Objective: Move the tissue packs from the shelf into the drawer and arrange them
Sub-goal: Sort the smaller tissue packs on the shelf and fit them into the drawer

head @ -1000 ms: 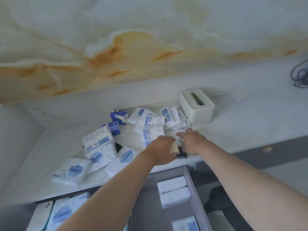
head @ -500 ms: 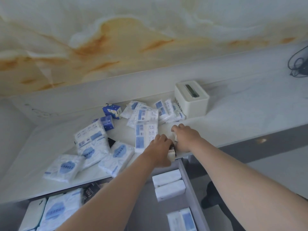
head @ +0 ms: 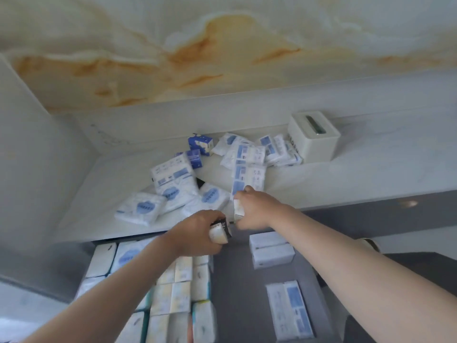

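We are pulling both hands back over the drawer (head: 237, 280), left hand (head: 197, 235) gripping a cream pack (head: 218, 232), right hand (head: 256, 211) gripping a white pack (head: 238, 209) (many packs (head: 173, 184) are lying beyond the drawer), so placing is coming next.

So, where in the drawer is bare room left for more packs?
Bare grey drawer floor runs between the packed left rows and the right-side packs. The left side is crowded.

Bare forearms enter from 7 o'clock (left) and 4 o'clock (right), both extended toward centre. The left hand (head: 197, 235), knuckles up, grips a small cream-and-black tissue pack (head: 218, 233). At its 1 o'clock, the right hand (head: 256, 211) pinches a small white tissue pack (head: 239, 211).
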A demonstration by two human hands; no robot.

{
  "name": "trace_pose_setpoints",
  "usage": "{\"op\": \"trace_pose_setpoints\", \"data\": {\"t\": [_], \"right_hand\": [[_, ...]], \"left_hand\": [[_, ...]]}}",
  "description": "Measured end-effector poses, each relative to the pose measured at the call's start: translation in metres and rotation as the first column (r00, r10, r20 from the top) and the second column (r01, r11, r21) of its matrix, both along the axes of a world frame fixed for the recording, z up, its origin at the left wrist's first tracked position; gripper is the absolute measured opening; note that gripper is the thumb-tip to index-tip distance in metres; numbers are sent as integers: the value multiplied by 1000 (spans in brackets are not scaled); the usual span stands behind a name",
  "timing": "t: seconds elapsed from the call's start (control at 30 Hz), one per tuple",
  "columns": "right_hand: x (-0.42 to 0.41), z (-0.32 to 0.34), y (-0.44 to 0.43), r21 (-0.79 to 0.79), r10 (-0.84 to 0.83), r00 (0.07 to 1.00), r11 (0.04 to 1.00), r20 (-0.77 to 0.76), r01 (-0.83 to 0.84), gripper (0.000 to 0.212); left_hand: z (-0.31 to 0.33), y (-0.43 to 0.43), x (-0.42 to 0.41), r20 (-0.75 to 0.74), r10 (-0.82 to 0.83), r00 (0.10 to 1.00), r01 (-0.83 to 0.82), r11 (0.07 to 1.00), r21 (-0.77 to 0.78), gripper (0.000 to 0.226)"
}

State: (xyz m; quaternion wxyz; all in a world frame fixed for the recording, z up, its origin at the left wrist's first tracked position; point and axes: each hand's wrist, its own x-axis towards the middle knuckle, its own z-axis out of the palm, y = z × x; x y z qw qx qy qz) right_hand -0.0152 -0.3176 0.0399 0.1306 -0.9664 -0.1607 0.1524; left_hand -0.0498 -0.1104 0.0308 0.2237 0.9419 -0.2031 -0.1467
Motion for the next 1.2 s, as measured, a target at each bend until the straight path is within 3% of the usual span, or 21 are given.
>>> {"op": "trace_pose_setpoints", "data": {"t": [0.1, 0.27, 0.53, 0.7, 0.87, 1.0, 1.1, 1.2], "right_hand": [[-26, -3, 43, -45, 142, 990, 989, 24, -141, 72], [-64, -24, 99, 4, 255, 965, 967, -66, -255, 76], [-112, -49, 142, -70, 371, 871, 908, -322, -413, 83], [-143, -70, 157, -157, 473, 836, 836, -279, -525, 85], [-152, -83, 163, -227, 463, 865, 837, -191, -498, 88], [-150, -81, 160, -168, 438, 876, 866, -202, -471, 86], [-141, -75, 157, -107, 378, 899, 907, -223, -408, 68], [-121, -65, 152, -28, 216, 930, 972, -299, -235, 52]], "left_hand": [[0, 52, -26, -35, 79, 996, -76, 994, 77, 51], [-14, 116, -71, -62, 194, 979, -177, 961, 213, 59], [-42, 141, -105, -226, 271, 936, -222, 950, 221, 76], [-48, 143, -107, -236, 269, 934, -222, 953, 205, 77], [-55, 145, -110, -187, 251, 950, -210, 954, 213, 79], [-58, 141, -109, -193, 213, 958, -167, 958, 231, 76], [-61, 138, -107, -160, 202, 966, -170, 966, 195, 66], [-64, 132, -106, -109, 191, 976, -173, 973, 154, 59]]}}
